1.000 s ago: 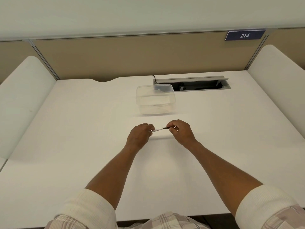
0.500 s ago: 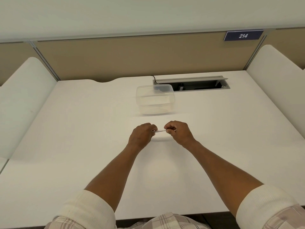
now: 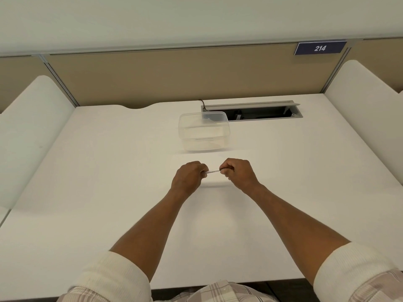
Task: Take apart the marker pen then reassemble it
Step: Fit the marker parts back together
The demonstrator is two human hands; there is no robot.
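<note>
A thin marker pen (image 3: 213, 171) with a pale barrel is held level just above the white desk (image 3: 109, 192), near its middle. My left hand (image 3: 188, 177) grips its left end and my right hand (image 3: 238, 173) grips its right end. Only a short pale stretch of the pen shows between the two fists, with a dark bit at the right fingertips. Both ends are hidden inside my fingers, so I cannot tell whether the cap is on.
A clear plastic container (image 3: 204, 131) stands on the desk just beyond my hands. Behind it is an open cable slot (image 3: 253, 111) with a dark cable. Tan partition panels close the back, and white dividers flank both sides.
My hands have come closer together along the pen. The dark section visible between them a second ago is now almost wholly covered by my right hand.
</note>
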